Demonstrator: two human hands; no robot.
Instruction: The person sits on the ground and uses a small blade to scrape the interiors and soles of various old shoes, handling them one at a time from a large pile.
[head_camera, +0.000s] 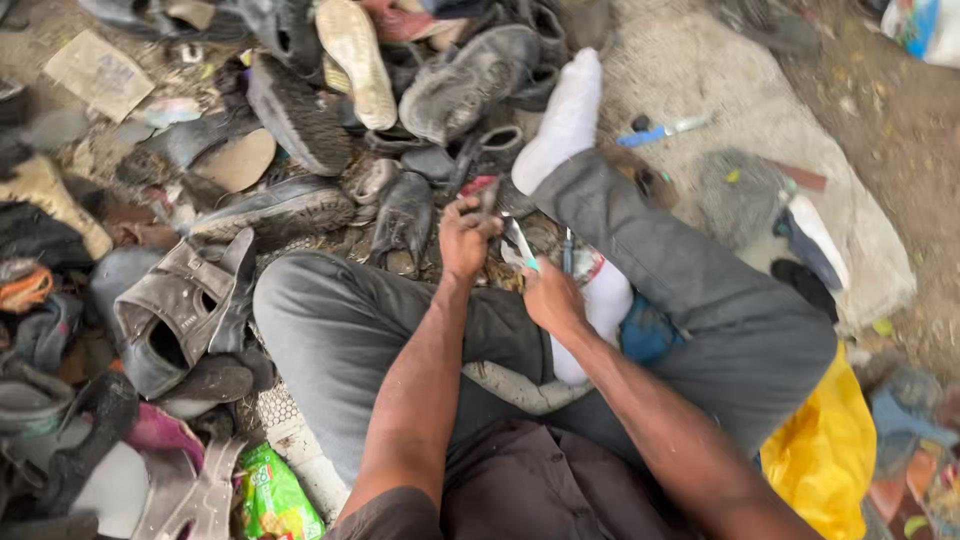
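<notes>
Head view: a small dark shoe piece (487, 197) is pinched in the left hand (466, 238) above the crossed legs; a light-handled tool (521, 243) is gripped by the right hand (552, 297), tip just beside it. The piece is judged light, stiffish, best held by its edge; worn shoes (300, 120) are piled beyond.

Both hands (468, 238) (552, 298) close together — grips curled

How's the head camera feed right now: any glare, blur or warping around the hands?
Head view: soft, even daylight, no glare or hard shadows. Left hand and right hand are slightly soft, so the small tool between them is hard to make out. Wide-angle bending at the edges; the yellow bag stays readable.
</notes>
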